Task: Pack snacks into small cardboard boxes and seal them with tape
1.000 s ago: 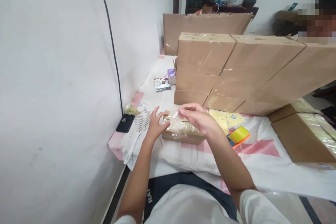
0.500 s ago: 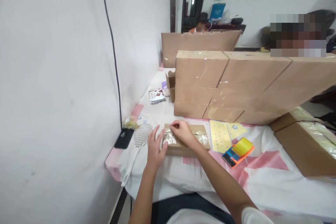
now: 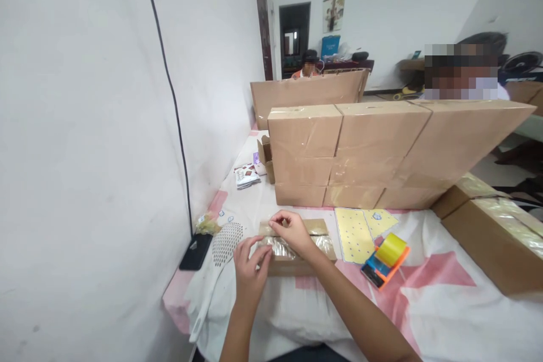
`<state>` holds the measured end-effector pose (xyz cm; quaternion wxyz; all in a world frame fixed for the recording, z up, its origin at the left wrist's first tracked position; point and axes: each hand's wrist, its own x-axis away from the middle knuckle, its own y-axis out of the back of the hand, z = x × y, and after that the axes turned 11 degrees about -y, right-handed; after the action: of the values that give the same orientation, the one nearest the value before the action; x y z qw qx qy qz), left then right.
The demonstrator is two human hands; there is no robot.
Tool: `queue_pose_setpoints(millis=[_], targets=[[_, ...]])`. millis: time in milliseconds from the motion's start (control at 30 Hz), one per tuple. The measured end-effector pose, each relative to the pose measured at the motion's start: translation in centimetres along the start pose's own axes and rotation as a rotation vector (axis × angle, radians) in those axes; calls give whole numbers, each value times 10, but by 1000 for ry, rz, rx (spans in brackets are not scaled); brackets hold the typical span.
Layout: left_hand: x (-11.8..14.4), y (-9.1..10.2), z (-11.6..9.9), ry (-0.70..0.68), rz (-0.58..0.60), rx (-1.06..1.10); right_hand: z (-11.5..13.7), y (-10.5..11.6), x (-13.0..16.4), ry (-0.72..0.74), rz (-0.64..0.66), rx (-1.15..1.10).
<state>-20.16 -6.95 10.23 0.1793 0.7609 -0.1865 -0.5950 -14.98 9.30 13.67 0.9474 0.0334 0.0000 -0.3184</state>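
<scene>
While the small cardboard box (image 3: 297, 246) lies flat on the cloth-covered tabletop (image 3: 424, 300) directly ahead, at twelve o'clock from the body, it is steadied at its near left corner by the left hand (image 3: 250, 268), whose fingers are loosely curled against the glossy tape on the lid. The right hand (image 3: 292, 232) is laid over the top of the box, its fingertips pinched together on the tape near the far edge, apparently so that the strip is pressed down; whether a loose end is held between them cannot be made out. What lies inside the box is hidden.

At two o'clock a tape dispenser (image 3: 384, 260) with a yellow roll is set within reach, just beside a yellow dotted sheet (image 3: 356, 232). At ten o'clock a white perforated swatter (image 3: 223, 249) and a dark phone (image 3: 195, 251) are seen near the wall.

Further off, a wall of stacked cardboard boxes (image 3: 373, 153) is stood across the tabletop, by which everything behind is screened. Another person is partly hidden beyond it, and a second box at three o'clock is cut off by the edge.
</scene>
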Motion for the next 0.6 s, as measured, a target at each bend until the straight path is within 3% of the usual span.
queue_pose_setpoints(millis=[167,400,600], targets=[[-1,6,-3,-177,32,-111,-4,-1,-4,-70,8,79],[7,9,5,-184,165,-71,-3,-9,2,35,-45,640],[2,19,7,-202,300,-77,-9,-11,4,41,-67,747]])
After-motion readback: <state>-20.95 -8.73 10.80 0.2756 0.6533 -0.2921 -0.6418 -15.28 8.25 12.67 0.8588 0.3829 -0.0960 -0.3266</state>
